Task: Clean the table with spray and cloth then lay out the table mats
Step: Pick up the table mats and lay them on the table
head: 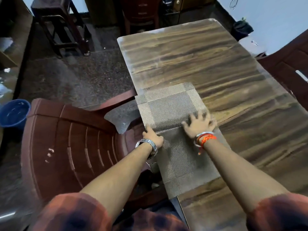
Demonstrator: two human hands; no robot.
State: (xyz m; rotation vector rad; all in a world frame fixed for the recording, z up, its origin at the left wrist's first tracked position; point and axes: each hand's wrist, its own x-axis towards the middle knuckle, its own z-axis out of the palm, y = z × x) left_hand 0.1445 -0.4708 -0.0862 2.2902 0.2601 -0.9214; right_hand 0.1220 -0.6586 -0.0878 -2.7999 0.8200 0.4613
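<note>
**Q:** What does the head view show at this stage?

**A:** Two woven grey mats lie end to end along the left edge of the wood-grain worktop (216,64). The far mat (168,104) lies flat, its left border at or just past the worktop edge. The near mat (181,164) runs back toward the person. Where they meet, the far mat's near border seems to overlap the near mat's edge. No spray bottle or cloth is in view, so cleaning appears finished and laying out is in hand.

**Q:** How do the hands stand?

**A:** The left hand (153,136) rests at the left end of the seam, fingers curled, thumb extended onto the mat edge; whether it pinches the edge or only presses cannot be told. The right hand (199,125) is spread wide, palm down, gripping nothing, blurred across the right end of the seam.

**Q:** What could go wrong from here?

**A:** Judged from the layout, the mats sit close to the edge above the maroon chair (70,144); a sideways push could carry a border over the side. Uneven pressure from the two hands could skew the far mat, or leave the overlap.
</note>
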